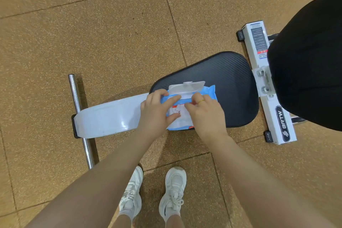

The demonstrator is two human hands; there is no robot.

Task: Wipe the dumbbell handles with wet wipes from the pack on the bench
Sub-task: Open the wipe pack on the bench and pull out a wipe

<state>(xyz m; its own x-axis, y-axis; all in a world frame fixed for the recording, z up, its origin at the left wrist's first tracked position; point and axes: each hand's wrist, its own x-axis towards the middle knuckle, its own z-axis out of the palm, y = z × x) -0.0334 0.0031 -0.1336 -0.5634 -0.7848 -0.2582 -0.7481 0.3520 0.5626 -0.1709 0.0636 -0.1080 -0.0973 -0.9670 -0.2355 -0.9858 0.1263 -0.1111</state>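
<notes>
A blue and white wet wipes pack [209, 92] lies on the black bench seat [231, 79], its clear flip lid [187, 87] standing open. My left hand [157, 113] grips the pack's left end, with the thumb and forefinger spread across its top. My right hand [205, 113], which wears a gold ring, curls its fingertips at the pack's opening and pinches the white wipe there. No dumbbell is in view.
The bench's white frame [111, 118] runs left to a chrome floor bar [79, 113]. A white cross foot [268, 87] and the black backrest pad [311, 61] are at the right. My white sneakers [174, 192] stand on brown rubber floor tiles.
</notes>
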